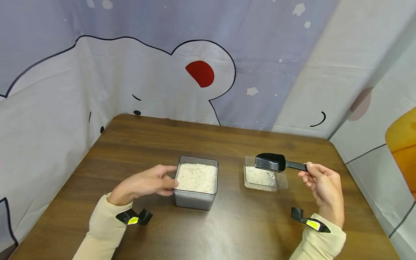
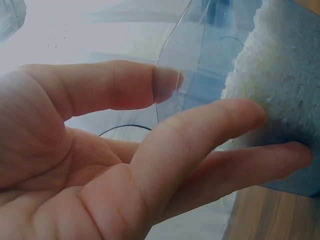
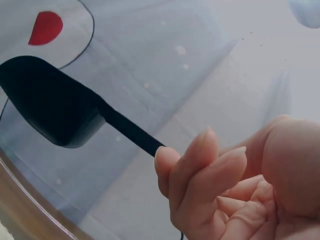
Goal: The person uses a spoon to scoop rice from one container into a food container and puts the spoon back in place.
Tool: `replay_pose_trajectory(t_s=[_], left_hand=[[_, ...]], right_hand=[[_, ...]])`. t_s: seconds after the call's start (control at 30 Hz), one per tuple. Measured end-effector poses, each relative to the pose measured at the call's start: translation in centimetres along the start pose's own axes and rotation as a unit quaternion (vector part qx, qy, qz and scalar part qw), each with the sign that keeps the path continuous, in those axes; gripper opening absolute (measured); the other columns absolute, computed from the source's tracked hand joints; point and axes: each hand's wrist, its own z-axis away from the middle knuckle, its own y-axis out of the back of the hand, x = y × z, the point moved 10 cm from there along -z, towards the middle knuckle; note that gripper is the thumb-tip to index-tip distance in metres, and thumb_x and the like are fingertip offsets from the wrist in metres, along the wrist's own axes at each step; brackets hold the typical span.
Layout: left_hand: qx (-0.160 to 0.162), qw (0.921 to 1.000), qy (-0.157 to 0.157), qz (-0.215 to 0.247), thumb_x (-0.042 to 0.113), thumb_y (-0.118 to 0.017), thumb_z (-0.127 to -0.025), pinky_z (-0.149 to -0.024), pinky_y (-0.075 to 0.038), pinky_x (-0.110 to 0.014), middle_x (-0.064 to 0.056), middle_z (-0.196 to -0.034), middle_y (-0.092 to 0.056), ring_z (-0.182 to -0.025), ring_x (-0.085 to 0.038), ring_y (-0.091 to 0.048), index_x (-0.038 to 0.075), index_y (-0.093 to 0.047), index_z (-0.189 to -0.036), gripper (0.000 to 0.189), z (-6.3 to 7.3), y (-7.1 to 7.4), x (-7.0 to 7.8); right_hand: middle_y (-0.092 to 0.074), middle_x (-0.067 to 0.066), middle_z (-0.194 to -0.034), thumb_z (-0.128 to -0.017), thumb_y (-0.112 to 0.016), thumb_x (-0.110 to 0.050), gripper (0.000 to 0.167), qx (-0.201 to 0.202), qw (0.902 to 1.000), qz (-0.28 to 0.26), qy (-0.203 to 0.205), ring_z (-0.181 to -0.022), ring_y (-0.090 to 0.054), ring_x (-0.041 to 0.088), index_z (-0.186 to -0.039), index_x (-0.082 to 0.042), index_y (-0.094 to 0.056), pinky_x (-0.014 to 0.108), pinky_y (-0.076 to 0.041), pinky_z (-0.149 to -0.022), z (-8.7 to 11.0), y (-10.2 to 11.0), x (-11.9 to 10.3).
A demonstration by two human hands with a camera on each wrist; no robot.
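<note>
A grey see-through square container, filled with white rice nearly to its rim, stands on the table. My left hand holds its left wall near the rim. In the left wrist view, the tip of one digit shows through the clear wall, while two fingers lie across the outside. With thumb and fingers my right hand pinches the handle end of a black scoop. The scoop hangs above a low clear container with some rice in it. I see no rice in the scoop.
Both containers stand apart on a brown wooden table. A printed curtain hangs behind the table and along its sides. Black wrist mounts sit over both light sleeves.
</note>
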Motion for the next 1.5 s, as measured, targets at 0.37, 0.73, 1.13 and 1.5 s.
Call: replay_pose_trajectory(t_s=[0.37, 0.73, 1.13, 1.5], left_hand=[[-0.002, 1.0, -0.001, 0.001, 0.008, -0.051, -0.091, -0.086, -0.049, -0.045, -0.019, -0.105, -0.063, -0.105, -0.032, -0.058, -0.014, -0.009, -0.14, 0.068, -0.1, -0.1, 0.0], [0.002, 1.0, 0.0, 0.005, 0.007, -0.051, -0.091, -0.086, -0.05, -0.044, -0.021, -0.107, -0.062, -0.105, -0.031, -0.058, -0.014, -0.009, -0.14, 0.068, 0.0, 0.0, 0.0], [-0.003, 0.9999, -0.004, 0.009, 0.007, -0.051, -0.091, -0.087, -0.049, -0.046, -0.022, -0.108, -0.062, -0.105, -0.031, -0.058, -0.014, -0.009, -0.14, 0.068, 0.0, -0.1, 0.1], [-0.002, 1.0, -0.001, 0.008, 0.007, -0.051, -0.091, -0.085, -0.05, -0.043, -0.02, -0.104, -0.063, -0.102, -0.029, -0.059, -0.015, -0.008, -0.14, 0.069, 0.0, 0.0, 0.1]], right_hand=[[-0.065, 0.007, -0.061, -0.091, -0.055, -0.006, 0.014, -0.032, 0.9993, 0.02, 0.005, -0.047, -0.055, 0.008, -0.084, 0.0, -0.064, 0.013, -0.044, -0.039, -0.3, -4.0, -0.3], [-0.064, 0.004, -0.06, -0.091, -0.056, -0.01, 0.015, -0.094, 0.9929, 0.071, -0.012, -0.047, -0.054, 0.007, -0.084, 0.002, -0.062, 0.013, -0.042, -0.038, -0.1, -9.9, 0.7], [-0.061, 0.005, -0.058, -0.09, -0.058, -0.01, 0.018, -0.121, 0.9883, 0.092, 0.002, -0.045, -0.049, 0.009, -0.088, 0.008, -0.059, 0.014, -0.038, -0.038, 0.5, -14.3, 1.2], [-0.061, 0.004, -0.054, -0.088, -0.061, -0.01, 0.024, -0.107, 0.9771, 0.167, 0.076, -0.038, -0.048, 0.009, -0.092, 0.014, -0.059, 0.017, -0.036, -0.032, 1.4, -17.2, 0.4]])
